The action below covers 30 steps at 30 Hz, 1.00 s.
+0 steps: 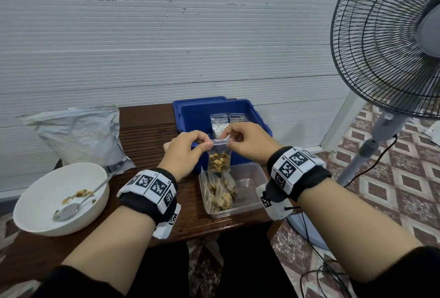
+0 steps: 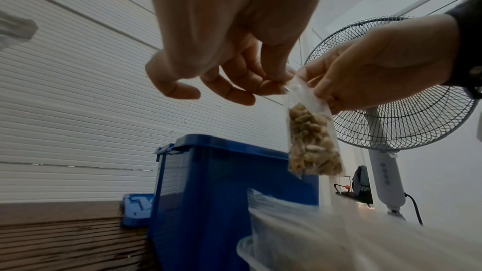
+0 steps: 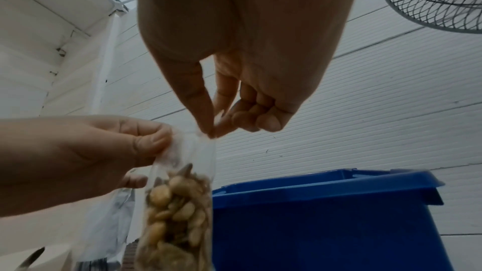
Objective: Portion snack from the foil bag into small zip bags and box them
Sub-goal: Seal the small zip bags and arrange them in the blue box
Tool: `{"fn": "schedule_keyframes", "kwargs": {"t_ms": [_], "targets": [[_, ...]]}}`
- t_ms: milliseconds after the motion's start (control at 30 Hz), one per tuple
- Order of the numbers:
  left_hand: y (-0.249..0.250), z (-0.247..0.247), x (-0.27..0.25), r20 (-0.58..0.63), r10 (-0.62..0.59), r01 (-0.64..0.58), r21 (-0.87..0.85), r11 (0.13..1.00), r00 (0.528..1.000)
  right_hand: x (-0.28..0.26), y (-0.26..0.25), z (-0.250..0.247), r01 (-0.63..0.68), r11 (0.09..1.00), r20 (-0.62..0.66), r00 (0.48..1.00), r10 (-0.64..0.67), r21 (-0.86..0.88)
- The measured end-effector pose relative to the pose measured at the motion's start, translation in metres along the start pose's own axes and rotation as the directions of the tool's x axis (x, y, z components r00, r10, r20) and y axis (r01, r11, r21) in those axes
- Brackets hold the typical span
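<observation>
Both forearms reach forward, left hand point(image 1: 184, 149) and right hand point(image 1: 245, 141) raised, facing each other over the clear box point(image 1: 247, 185). Each pinches a top corner of the zip bag point(image 1: 219, 158) between thumb and forefinger, other fingers curled. Bag hangs upright, part-filled with snack, in front of the blue bin point(image 1: 238, 109); foil bag point(image 1: 81, 134) sits left on the surface point(image 1: 145, 128).

Blue bin point(image 1: 238, 109), white bowl point(image 1: 42, 193)

Nut-filled zip bag point(image 1: 219, 161) hangs upright above clear box point(image 1: 250, 178).
</observation>
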<state>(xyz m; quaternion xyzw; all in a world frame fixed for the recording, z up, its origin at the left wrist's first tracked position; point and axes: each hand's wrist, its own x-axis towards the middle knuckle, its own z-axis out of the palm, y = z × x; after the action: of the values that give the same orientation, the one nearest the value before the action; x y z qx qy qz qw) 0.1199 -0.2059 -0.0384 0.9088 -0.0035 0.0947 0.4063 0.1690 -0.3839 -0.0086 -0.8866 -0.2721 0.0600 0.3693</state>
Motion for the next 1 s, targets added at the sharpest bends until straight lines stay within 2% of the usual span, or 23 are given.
{"fn": "schedule_keyframes", "kwargs": {"t_ms": [167, 333, 467, 567, 667, 800, 1000], "targets": [[0.001, 0.001, -0.001, 0.010, 0.016, -0.016, -0.003, 1.000, 1.000, 0.001, 0.000, 0.002, 0.056, 0.998, -0.007, 0.998, -0.056, -0.038], [0.002, 0.002, 0.000, 0.007, 0.008, -0.008, 0.041, 0.999, 1.000, 0.003, -0.002, 0.002, 0.047, 0.994, 0.043, 0.998, -0.043, -0.102], [-0.005, 0.002, 0.006, -0.004, -0.010, 0.010, -0.065, 0.998, 1.000, 0.010, -0.007, -0.007, 0.042, 0.983, 0.156, 0.988, -0.014, -0.180], [-0.008, -0.002, 0.013, -0.046, 0.008, -0.015, -0.173, 0.985, 0.999, 0.025, -0.013, -0.024, 0.041, 0.965, 0.168, 0.986, 0.004, -0.260], [-0.015, -0.011, 0.021, -0.105, -0.020, -0.006, -0.240, 0.971, 0.994, 0.042, -0.017, -0.050, 0.003, 0.965, 0.127, 0.991, 0.032, -0.261], [-0.033, -0.019, 0.036, -0.158, -0.076, 0.035, -0.248, 0.968, 0.984, 0.068, -0.017, -0.078, -0.026, 0.945, 0.130, 0.989, 0.072, -0.326], [-0.047, -0.023, 0.056, -0.149, -0.158, 0.117, -0.252, 0.961, 0.976, 0.106, -0.007, -0.084, -0.021, 0.869, 0.246, 0.955, 0.164, -0.495]]}}
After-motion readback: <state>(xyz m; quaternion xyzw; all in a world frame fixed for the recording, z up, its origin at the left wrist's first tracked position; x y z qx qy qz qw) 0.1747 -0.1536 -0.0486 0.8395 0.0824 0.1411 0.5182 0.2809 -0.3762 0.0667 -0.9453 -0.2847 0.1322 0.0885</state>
